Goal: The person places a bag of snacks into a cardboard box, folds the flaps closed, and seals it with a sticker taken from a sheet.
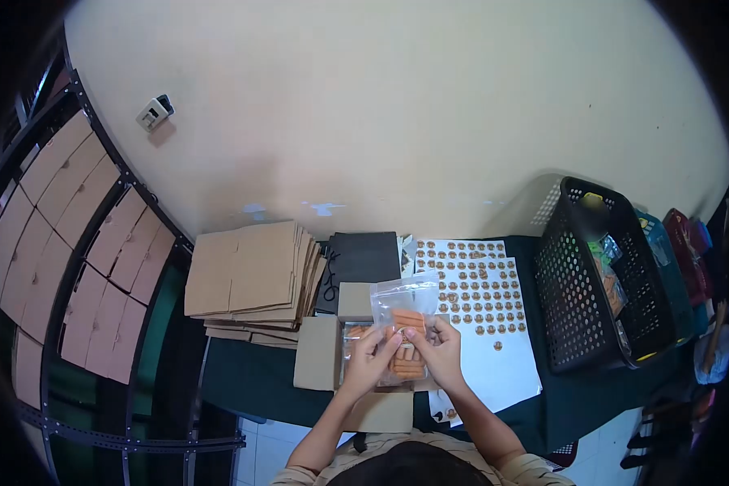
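A clear zip bag filled with orange-brown stick-shaped snacks is held up between my two hands. My left hand is closed on the bag's left side, and my right hand grips its right side. Both thumbs press on the front of the bag, around what looks like a small round sticker partly hidden by them. Below the bag stands an open cardboard box with its flaps spread out. Part of another clear bag shows inside the box. Just right of my hands lie white sheets of round brown stickers.
Flattened cardboard boxes are stacked at the left, beside a black folder-like item and black scissors. A black perforated basket holding packets stands at the right. A metal shelf of closed boxes rises at the far left.
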### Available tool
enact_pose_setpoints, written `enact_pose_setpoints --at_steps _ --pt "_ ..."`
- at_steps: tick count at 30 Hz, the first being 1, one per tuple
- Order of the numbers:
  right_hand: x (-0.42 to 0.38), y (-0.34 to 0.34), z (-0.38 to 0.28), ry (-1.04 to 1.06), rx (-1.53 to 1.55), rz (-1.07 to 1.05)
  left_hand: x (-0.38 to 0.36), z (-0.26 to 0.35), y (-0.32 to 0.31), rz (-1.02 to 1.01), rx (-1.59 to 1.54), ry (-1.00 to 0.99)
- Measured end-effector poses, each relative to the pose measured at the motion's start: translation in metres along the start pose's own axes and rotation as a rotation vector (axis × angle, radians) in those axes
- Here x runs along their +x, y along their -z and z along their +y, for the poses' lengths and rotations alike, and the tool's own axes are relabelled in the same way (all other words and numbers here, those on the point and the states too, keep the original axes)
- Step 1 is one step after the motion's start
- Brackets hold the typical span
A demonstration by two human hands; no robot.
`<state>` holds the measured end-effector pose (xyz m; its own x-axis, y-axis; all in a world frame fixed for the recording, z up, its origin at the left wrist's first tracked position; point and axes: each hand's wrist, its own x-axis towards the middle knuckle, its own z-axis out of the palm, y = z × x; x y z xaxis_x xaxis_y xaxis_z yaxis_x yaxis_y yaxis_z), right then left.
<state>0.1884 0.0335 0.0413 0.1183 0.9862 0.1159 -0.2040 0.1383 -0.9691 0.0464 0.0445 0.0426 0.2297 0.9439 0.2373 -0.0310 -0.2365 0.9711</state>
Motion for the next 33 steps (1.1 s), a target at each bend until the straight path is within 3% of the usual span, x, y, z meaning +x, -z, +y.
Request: enact_pose_setpoints --at_steps 7,10,14,17,21,26,28,30,32,33 --pt "0.011 0.001 0.008 -0.084 0.143 -0.051 0.006 -0.005 0.008 -0.038 -0.044 0.066" --pt "0.009 0.003 0.009 -0.11 0.06 -0.057 0.006 -0.015 0.006 0.003 -0.143 0.121" --pt "0.006 -0.003 0.001 -0.067 0.015 -0.081 0.007 0.0 -0.005 0.15 -0.075 0.163" --pt "0.002 -0.001 0.003 -0.028 -0.01 -0.124 0.009 -0.024 -0.004 0.202 -0.055 0.092" --pt "0.004 0.009 0.007 -0.073 0.002 -0.163 0.007 -0.025 0.004 0.078 0.149 0.061" --pt "0.003 0.014 0.009 -0.11 0.054 -0.138 0.011 -0.029 0.007 0.064 -0.153 0.128" --pt "0.0 0.02 0.02 -0.109 0.013 -0.134 0.016 -0.02 0.012 0.13 -0.106 0.088" --pt "-0.004 0.02 0.023 -0.165 0.017 -0.218 0.016 -0.008 0.016 0.281 -0.247 0.078" --pt "-0.004 0.019 0.018 -0.255 -0.007 -0.263 0.015 -0.017 0.02 0.292 -0.18 0.09" --pt "-0.002 0.018 0.016 -0.098 -0.124 -0.195 0.015 -0.015 0.017 0.3 -0.12 0.054"
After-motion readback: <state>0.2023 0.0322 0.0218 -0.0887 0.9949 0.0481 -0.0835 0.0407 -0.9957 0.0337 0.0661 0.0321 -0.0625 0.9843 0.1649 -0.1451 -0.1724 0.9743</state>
